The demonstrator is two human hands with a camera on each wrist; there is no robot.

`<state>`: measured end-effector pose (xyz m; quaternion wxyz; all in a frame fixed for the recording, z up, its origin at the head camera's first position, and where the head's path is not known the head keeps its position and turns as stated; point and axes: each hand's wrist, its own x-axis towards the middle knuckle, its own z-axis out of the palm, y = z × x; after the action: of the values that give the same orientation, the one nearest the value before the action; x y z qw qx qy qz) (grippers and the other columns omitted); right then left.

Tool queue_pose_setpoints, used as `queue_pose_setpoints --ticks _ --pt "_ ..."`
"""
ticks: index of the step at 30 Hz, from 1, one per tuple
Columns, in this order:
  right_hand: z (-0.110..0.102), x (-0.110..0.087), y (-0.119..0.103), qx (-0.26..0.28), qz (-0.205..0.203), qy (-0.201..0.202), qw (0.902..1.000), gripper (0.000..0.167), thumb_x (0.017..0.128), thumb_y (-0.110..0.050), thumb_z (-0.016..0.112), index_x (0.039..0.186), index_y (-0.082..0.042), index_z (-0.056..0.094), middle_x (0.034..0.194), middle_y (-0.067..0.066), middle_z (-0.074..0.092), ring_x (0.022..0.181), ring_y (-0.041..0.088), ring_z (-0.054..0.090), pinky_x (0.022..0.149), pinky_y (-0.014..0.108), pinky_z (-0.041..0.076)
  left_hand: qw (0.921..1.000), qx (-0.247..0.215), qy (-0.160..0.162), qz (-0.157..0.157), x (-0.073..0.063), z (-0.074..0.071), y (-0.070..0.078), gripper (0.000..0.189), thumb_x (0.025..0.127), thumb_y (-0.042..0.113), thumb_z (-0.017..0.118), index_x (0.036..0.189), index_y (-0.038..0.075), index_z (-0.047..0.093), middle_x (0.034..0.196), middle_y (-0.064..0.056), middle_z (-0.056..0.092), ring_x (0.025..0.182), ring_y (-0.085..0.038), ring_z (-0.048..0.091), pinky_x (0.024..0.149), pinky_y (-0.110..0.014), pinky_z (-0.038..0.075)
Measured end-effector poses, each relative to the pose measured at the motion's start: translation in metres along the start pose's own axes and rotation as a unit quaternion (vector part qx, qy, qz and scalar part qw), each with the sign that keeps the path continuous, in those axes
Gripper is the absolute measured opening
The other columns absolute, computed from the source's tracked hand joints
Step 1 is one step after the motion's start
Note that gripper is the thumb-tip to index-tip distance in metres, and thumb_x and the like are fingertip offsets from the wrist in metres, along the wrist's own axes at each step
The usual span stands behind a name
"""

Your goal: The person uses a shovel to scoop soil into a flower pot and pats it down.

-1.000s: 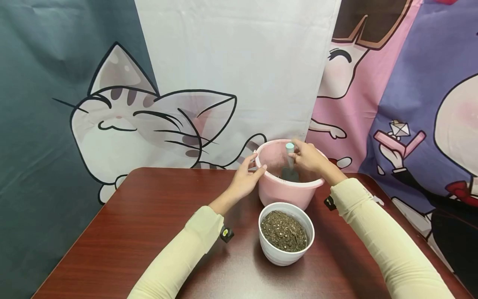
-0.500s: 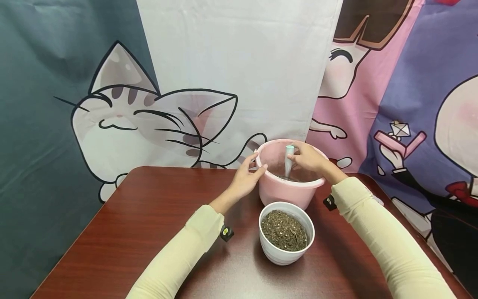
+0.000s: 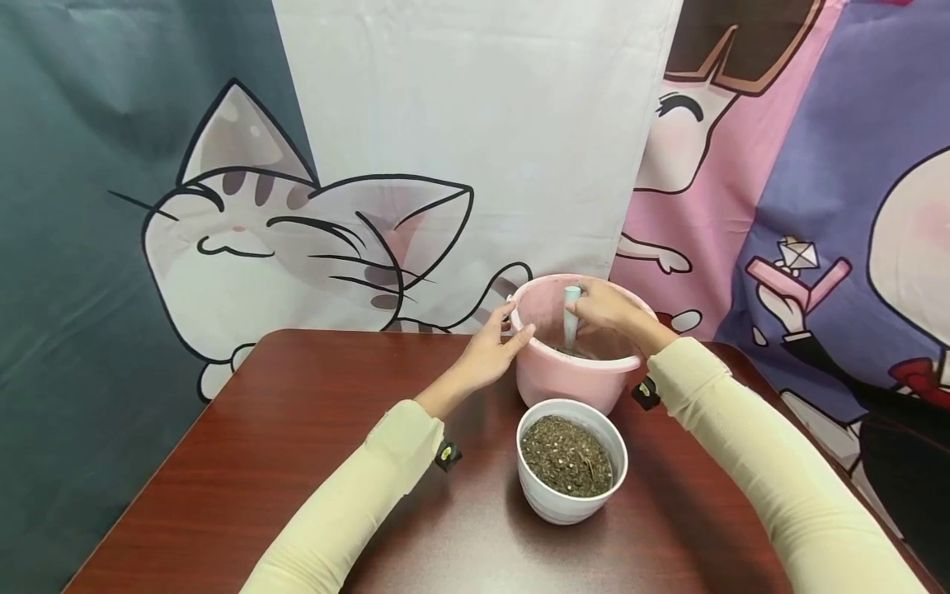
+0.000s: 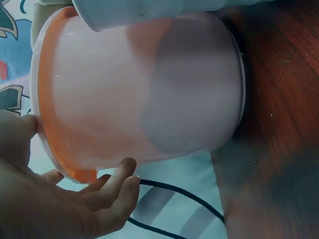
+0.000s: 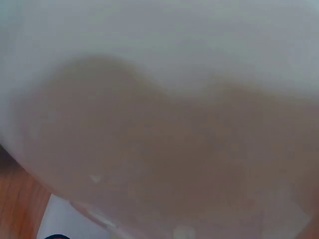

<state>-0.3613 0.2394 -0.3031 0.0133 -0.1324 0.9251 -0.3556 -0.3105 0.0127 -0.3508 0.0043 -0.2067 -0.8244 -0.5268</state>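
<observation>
A pink plastic tub (image 3: 552, 381) stands toward the back of the table. My left hand (image 3: 484, 355) grips its left rim, thumb on the near side; in the left wrist view the fingers (image 4: 122, 186) curve at the rim and outer wall of the tub (image 4: 109, 94). Inside the tub, my right hand (image 3: 610, 309) holds the pale green handle of a small trowel (image 3: 571, 320), which stands nearly upright. Its blade is hidden behind the tub's front wall. A blurred, pale tub wall (image 5: 164, 149) fills most of the right wrist view and conceals the right hand there.
In front of the tub sits a white ribbed pot (image 3: 560, 509) filled with dark soil (image 3: 566, 458). Both stand on a reddish-brown wooden table (image 3: 297, 429). Behind its far edge hangs a cartoon-printed cloth (image 3: 475, 124).
The trowel has gone lower into the tub, its blade passing out of sight behind the front wall. The handle and right hand have shifted slightly left. The left hand keeps its grip.
</observation>
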Motion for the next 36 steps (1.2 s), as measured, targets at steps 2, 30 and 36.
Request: queue_pose_setpoints --ticks 2,30,36 --pt "0.001 0.001 0.001 0.013 0.013 -0.002 0.9998 0.04 0.089 -0.002 0.05 0.128 0.01 0.053 0.092 0.017 0.058 0.09 0.028 0.06 0.081 0.04 0.055 1.0 0.004 -0.005 -0.003 -0.001 -0.001 0.001 0.066 0.103 0.038 0.053 0.155 0.006 0.027 0.15 -0.021 0.042 0.135 -0.031 0.047 0.108 -0.044 0.041" --pt "-0.01 -0.004 0.009 0.337 0.11 -0.03 0.9345 0.022 0.101 0.002 0.04 0.122 0.01 0.041 0.075 0.006 0.061 0.071 0.018 0.068 0.077 0.043 0.059 0.9994 0.021 -0.027 -0.007 0.002 -0.005 0.0 0.067 0.103 0.043 0.051 0.154 0.008 0.026 0.148 -0.022 0.046 0.131 -0.027 0.051 0.108 -0.041 0.041" --pt "-0.019 -0.01 0.012 0.384 0.114 -0.019 0.9159 0.006 0.102 0.003 0.039 0.101 0.003 0.044 0.071 0.006 0.062 0.069 0.017 0.069 0.076 0.04 0.059 0.9994 0.017 -0.029 -0.006 0.002 -0.005 -0.001 0.067 0.103 0.043 0.051 0.154 0.008 0.025 0.142 -0.021 0.052 0.132 -0.028 0.05 0.11 -0.042 0.038"
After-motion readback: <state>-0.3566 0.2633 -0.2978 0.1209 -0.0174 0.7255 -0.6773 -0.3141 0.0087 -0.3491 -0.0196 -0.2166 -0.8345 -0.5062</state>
